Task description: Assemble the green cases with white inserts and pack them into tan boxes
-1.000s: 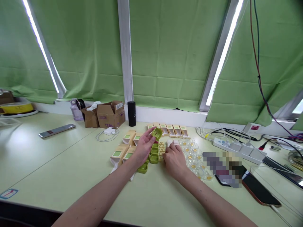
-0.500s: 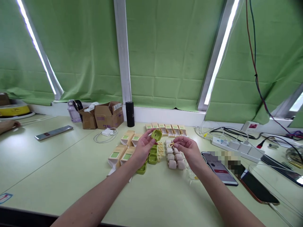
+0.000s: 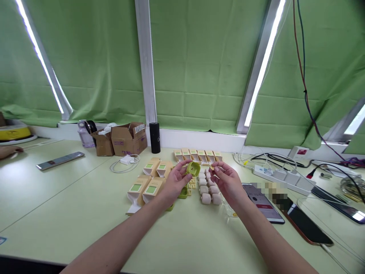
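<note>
My left hand (image 3: pixel 177 182) grips a small green square case part (image 3: pixel 193 169) by its edge, its hollow side turned toward me. Between thumb and fingertips, my right hand (image 3: pixel 226 179) pinches a tiny yellow piece (image 3: pixel 211 168), just right of the green part and apart from it. Below the hands, pale pinkish-grey rounded blocks (image 3: pixel 206 198) stand in two columns. Left of them lie small yellow pieces (image 3: pixel 189 186) in rows, and more green case parts (image 3: pixel 183 193), partly hidden by my left hand and forearm.
Open cardboard packets (image 3: pixel 136 188) with green squares lie left, and another row of packets (image 3: pixel 201 156) stands behind. At right are phones (image 3: pixel 264 203), a power strip (image 3: pixel 281 179) and cables. Cardboard boxes (image 3: pixel 129 141) and a black bottle (image 3: pixel 154 137) stand at the back. Another person's hand (image 3: pixel 10 151) is far left.
My left hand has brought the green part slightly right and lower. My right hand has lifted the yellow piece a little and shifted right. The view has moved slightly.
</note>
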Demonstrator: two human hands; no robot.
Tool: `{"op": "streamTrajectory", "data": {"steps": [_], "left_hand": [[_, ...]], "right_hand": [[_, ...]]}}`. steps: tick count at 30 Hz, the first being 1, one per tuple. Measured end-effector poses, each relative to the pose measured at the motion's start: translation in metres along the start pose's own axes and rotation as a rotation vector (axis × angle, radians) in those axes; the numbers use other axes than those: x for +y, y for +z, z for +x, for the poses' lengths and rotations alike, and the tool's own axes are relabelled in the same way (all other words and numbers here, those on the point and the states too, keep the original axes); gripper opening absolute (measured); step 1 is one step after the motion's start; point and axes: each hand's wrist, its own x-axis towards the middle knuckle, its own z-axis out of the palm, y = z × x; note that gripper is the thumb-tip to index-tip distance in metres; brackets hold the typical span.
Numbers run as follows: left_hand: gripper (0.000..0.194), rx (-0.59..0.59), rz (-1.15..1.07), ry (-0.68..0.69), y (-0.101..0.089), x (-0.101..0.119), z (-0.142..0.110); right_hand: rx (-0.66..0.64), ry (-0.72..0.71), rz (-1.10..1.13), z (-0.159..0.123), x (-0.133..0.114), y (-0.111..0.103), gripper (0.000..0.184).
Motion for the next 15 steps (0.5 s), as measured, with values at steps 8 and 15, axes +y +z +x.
{"op": "streamTrajectory", "data": {"steps": [8,15], "left_hand": [[0.06,0.002,-0.01,-0.023,0.003,0.002,-0.002],[0.059,-0.03,-0.024,-0.021,0.005,0.003,-0.003]], "right_hand": [[0.0,0.005,-0.015,-0.003,0.002,0.002,0.041],[-0.033,-0.178,-0.22,-0.009,-0.003,0.01,0.033]]}}
